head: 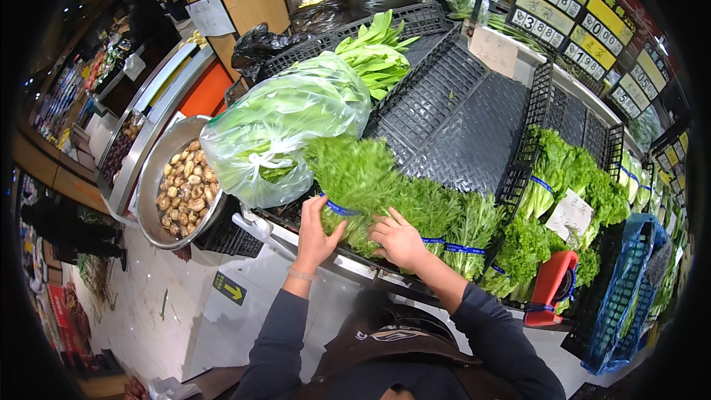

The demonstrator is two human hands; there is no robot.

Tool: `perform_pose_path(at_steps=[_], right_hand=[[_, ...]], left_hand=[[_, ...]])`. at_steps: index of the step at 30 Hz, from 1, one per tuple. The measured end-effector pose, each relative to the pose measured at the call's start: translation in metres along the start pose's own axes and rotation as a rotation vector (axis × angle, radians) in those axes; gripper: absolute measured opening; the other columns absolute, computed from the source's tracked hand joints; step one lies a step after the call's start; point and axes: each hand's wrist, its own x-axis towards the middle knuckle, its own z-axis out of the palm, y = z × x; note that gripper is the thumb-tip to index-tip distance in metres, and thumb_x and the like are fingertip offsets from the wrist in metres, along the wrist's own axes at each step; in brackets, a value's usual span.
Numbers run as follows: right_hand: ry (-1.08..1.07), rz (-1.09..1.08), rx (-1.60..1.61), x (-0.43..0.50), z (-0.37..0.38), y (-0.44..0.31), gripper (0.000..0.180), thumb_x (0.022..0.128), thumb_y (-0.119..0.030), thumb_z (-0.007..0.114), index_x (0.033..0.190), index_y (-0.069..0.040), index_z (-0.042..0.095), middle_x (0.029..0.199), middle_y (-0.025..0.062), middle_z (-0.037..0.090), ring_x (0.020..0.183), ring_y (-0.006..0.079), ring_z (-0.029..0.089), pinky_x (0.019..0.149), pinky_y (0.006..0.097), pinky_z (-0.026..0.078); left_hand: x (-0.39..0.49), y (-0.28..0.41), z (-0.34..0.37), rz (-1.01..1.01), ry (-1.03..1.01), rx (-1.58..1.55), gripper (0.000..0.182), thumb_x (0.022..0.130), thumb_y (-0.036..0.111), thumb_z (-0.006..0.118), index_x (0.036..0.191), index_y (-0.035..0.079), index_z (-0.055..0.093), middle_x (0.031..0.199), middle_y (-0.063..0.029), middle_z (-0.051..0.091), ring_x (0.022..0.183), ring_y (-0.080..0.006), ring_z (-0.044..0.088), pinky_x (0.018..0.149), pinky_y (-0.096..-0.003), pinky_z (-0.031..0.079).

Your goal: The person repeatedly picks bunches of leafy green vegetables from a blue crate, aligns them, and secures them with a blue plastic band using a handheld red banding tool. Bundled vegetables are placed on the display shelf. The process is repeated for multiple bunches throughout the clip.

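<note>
My left hand [318, 233] grips a bunch of frilly green leaves [355, 172] around its lower end, where a blue tape [340, 209] binds it. The leafy top points away from me and is slightly blurred. Beside it my right hand [397, 239] rests its curled fingers against the leaves; whether they hold anything cannot be made out. More frilly bunches [439, 205] with blue tape lie in a row to the right, along the front of the black display tray [472, 133]. A knotted clear plastic bag [289, 116] full of leafy greens touches the held bunch at left.
A metal bowl [147, 205] of brown root vegetables stands at far left. Lettuce bunches [555, 189] fill the right crate, with a red tape dispenser [551, 289] at its front. A crate in blue plastic [627, 294] stands farther right. Loose-leaf greens [377, 50] lie behind the bag.
</note>
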Motion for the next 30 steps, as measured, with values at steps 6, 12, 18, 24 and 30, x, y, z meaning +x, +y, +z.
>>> perform_pose_path(at_steps=[6, 12, 18, 24, 30], right_hand=[[0.029, -0.006, -0.006, -0.002, 0.003, -0.005, 0.039, 0.073, -0.027, 0.078, 0.109, -0.018, 0.067, 0.119, -0.0041, 0.062, 0.133, 0.0204, 0.046, 0.121, 0.0475, 0.025], [0.064, -0.035, -0.01, 0.001, 0.004, -0.004, 0.036, 0.072, -0.024, 0.078, 0.105, -0.015, 0.067, 0.116, -0.0016, 0.061, 0.133, 0.0212, 0.046, 0.121, 0.0476, 0.024], [0.177, -0.162, 0.02, 0.004, -0.002, -0.022, 0.031, 0.079, -0.016, 0.063, 0.109, -0.013, 0.07, 0.124, 0.0066, 0.06, 0.134, 0.0239, 0.045, 0.122, 0.0505, 0.021], [0.658, 0.567, -0.05, -0.098, -0.035, -0.007, 0.052, 0.079, -0.016, 0.073, 0.127, -0.005, 0.055, 0.129, 0.018, 0.051, 0.123, 0.0359, 0.05, 0.097, 0.0464, 0.048], [0.317, 1.263, 0.08, -0.146, -0.027, -0.007, 0.089, 0.076, -0.03, 0.082, 0.143, 0.001, 0.033, 0.127, 0.0221, 0.045, 0.111, 0.0391, 0.053, 0.085, 0.0429, 0.054]], left_hand=[[-0.007, -0.022, -0.005, -0.185, -0.117, 0.236, 0.067, 0.071, 0.006, 0.078, 0.129, -0.004, 0.046, 0.119, -0.0222, 0.048, 0.112, -0.0422, 0.051, 0.096, -0.045, 0.045], [0.004, -0.034, -0.002, -0.177, -0.222, 0.253, 0.05, 0.07, 0.005, 0.076, 0.116, -0.004, 0.058, 0.115, -0.0208, 0.048, 0.109, -0.0405, 0.051, 0.092, -0.045, 0.046], [0.029, -0.044, 0.005, -0.098, -0.443, 0.372, 0.047, 0.072, 0.013, 0.073, 0.113, -0.006, 0.058, 0.117, -0.0234, 0.045, 0.107, -0.0421, 0.047, 0.094, -0.0473, 0.044], [0.01, -0.023, 0.012, -0.244, -0.238, 0.373, 0.098, 0.066, 0.044, 0.088, 0.134, -0.01, 0.041, 0.136, -0.0247, 0.036, 0.125, -0.0442, 0.041, 0.103, -0.0476, 0.041], [0.034, -0.021, 0.045, -0.303, -0.065, 0.384, 0.07, 0.069, 0.032, 0.087, 0.116, 0.002, 0.046, 0.112, -0.0218, 0.056, 0.101, -0.0454, 0.057, 0.082, -0.0493, 0.048]])
